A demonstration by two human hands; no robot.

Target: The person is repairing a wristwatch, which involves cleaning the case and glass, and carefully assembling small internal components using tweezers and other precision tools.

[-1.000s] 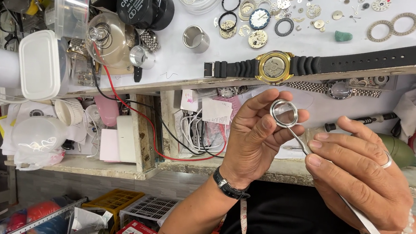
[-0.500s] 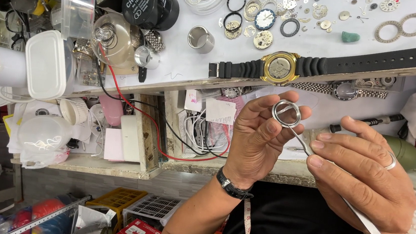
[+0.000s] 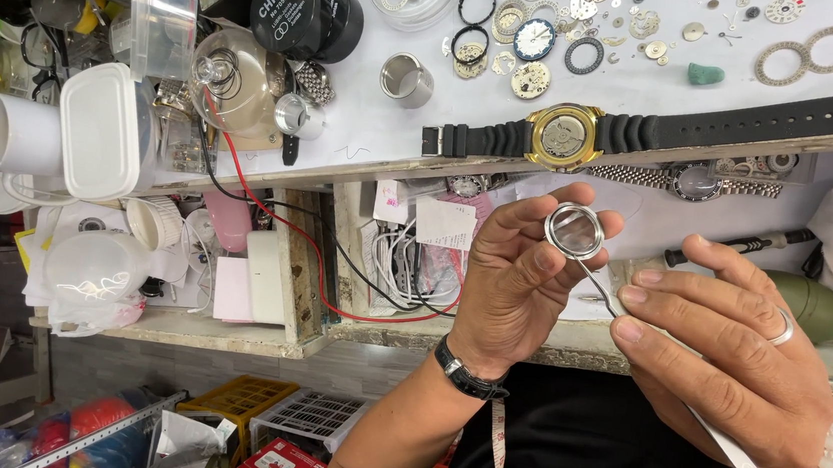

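**Hands Hold a Ring and Tweezers**

A bench is full of small parts. A gold watch lies on it. Below it, the right hand pinches tweezers. The left hand holds a ring in its fingertips.

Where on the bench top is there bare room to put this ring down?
Bare white top lies between the steel cup and the gold watch. Another strip runs just above the strap. The far edge is crowded with watch parts; left is packed with tubs.
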